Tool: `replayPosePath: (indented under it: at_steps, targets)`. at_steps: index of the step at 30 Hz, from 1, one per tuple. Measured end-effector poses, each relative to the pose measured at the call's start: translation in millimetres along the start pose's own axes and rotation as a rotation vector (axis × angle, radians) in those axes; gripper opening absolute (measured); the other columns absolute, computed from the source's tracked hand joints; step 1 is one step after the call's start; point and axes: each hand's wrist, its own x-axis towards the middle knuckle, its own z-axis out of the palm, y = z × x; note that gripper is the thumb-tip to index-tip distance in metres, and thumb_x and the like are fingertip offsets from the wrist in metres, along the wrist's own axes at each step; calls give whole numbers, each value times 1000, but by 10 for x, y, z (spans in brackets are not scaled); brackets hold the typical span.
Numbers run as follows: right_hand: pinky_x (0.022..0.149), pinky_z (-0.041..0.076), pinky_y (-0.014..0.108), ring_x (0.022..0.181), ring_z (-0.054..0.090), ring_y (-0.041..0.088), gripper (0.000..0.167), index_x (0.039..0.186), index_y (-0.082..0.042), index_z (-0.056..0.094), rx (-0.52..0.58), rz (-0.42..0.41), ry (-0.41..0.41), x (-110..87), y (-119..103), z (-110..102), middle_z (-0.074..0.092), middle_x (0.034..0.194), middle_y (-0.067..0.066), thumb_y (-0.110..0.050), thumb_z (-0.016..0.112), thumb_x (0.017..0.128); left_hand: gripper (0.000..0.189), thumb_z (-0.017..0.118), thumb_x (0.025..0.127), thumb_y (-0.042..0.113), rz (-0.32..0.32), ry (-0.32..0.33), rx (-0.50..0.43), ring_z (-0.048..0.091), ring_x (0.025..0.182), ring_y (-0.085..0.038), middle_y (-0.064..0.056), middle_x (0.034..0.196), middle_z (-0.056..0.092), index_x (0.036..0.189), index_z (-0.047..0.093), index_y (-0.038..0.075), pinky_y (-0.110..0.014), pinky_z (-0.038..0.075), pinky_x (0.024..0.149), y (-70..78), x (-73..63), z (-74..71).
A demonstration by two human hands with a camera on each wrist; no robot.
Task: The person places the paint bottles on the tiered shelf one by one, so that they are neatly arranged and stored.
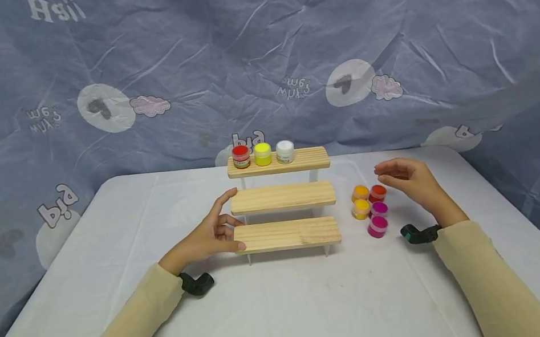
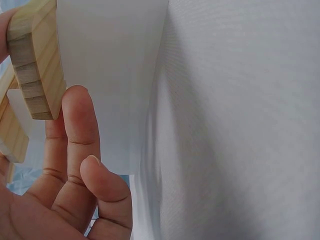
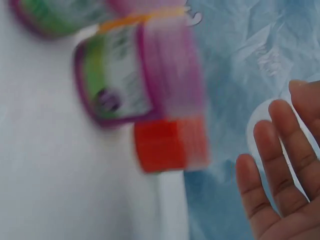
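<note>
A three-tier wooden display stand point(image 1: 287, 235) with white supports stands in the middle of the table. My left hand point(image 1: 212, 235) grips its left end, thumb at the front corner of the lowest board and index finger at the middle board. The left wrist view has the board's end point(image 2: 37, 65) between thumb and fingers. My right hand point(image 1: 409, 180) hovers with relaxed fingers beside several small paint jars, holding nothing. Nearest to it is a red jar point(image 1: 378, 193). Around that stand an orange jar point(image 1: 360, 193), a yellow-orange jar point(image 1: 361, 209) and purple-magenta jars point(image 1: 378, 227).
On the stand's top board, a red jar point(image 1: 241, 157), a yellow jar point(image 1: 262, 154) and a white jar point(image 1: 285, 152) stand in a row from the left end. A white cloth covers the table point(image 1: 290, 315). A blue-grey printed curtain point(image 1: 233, 53) hangs behind.
</note>
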Motion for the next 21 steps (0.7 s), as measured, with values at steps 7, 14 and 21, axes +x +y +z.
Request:
replayPosePath:
  at_steps: [7, 14, 21]
  targets:
    - [88, 48, 11, 102, 59, -7, 40, 139, 9, 65, -21, 78, -54, -7, 281, 1, 65, 137, 33, -16, 70, 108, 122, 84, 89, 2, 2, -1, 13, 63, 84, -18, -23, 125, 62, 175, 1, 23, -26, 49, 71, 9, -7, 4]
    - [93, 49, 12, 106, 60, -7, 57, 154, 9, 50, 54, 188, -222, -19, 439, -6, 56, 150, 32, -17, 71, 107, 122, 85, 89, 3, -1, 1, 21, 64, 85, -19, -23, 125, 62, 175, 1, 21, -26, 49, 70, 6, -11, 9]
    - [91, 51, 13, 107, 61, -1, 59, 154, 10, 50, 52, 203, -239, -31, 519, -10, 56, 150, 31, -16, 73, 106, 122, 86, 89, 4, 6, 2, 17, 65, 85, -19, -23, 124, 62, 175, 1, 19, -25, 49, 70, -2, -3, 7]
